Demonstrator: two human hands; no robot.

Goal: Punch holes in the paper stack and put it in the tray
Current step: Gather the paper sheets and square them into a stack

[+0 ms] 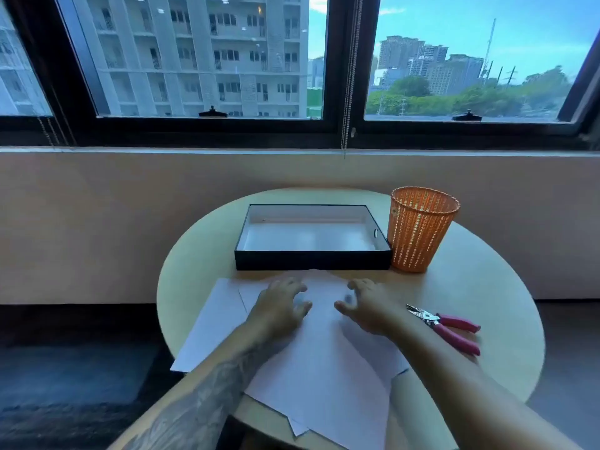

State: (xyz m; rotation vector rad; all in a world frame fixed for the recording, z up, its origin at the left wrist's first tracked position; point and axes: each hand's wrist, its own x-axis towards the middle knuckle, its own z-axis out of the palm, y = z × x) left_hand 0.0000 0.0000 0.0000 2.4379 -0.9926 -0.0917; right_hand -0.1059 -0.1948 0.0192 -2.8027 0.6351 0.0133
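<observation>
Several white paper sheets (pixel 324 368) lie fanned out and uneven on the round table, their near corners hanging over its front edge. My left hand (pixel 279 306) rests on the sheets with spread fingers. My right hand (pixel 367 306) lies flat on them too, a short gap away. Behind the paper stands the black tray (pixel 311 261) with a white inside, nothing in it. The hole punch (pixel 444 326), pliers-shaped with pink handles, lies on the table to the right of my right wrist, untouched.
An orange mesh basket (pixel 420 228) stands right of the tray, touching its corner. The round beige table (pixel 496 303) sits against a low wall under a wide window. Dark floor lies to the left and right.
</observation>
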